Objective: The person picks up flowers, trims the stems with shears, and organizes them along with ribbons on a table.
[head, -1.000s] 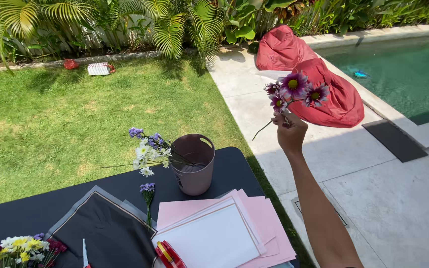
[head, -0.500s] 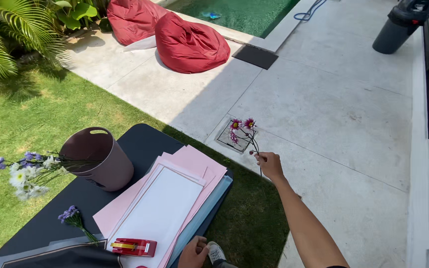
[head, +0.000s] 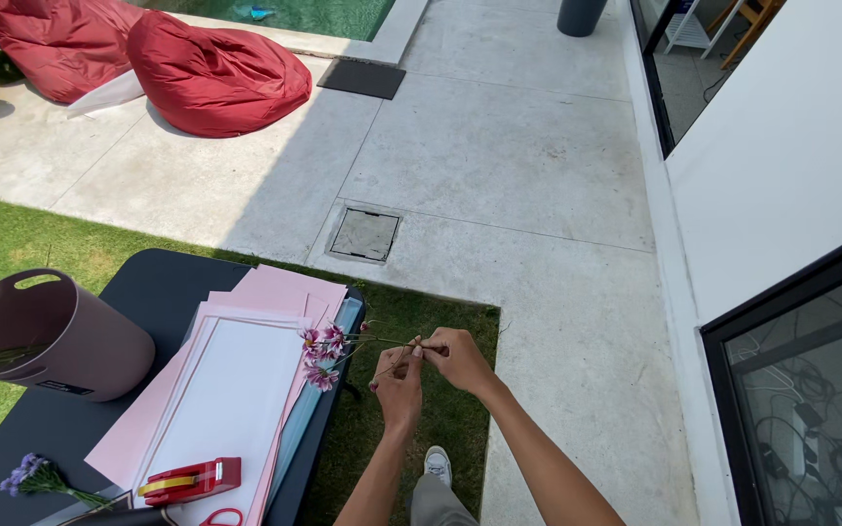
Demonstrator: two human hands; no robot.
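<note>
Pink flowers (head: pixel 322 353): both hands, left (head: pixel 400 382) and right (head: pixel 453 356), pinched closed on the stems.

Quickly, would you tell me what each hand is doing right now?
Left hand: closed, pinching the flower stems.
Right hand: closed on the same stems.

Mauve bucket (head: pixel 60 336), pink paper sheets (head: pixel 246 390), red tape dispenser (head: pixel 190 480), red beanbags (head: pixel 216 73), dark table (head: pixel 148 292)

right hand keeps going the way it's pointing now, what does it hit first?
The right hand points left along the stem. Going straight on, it would probably meet the left hand's fingertips first, then the pink flowers at the table edge. Depth is hard to judge from this view.
</note>
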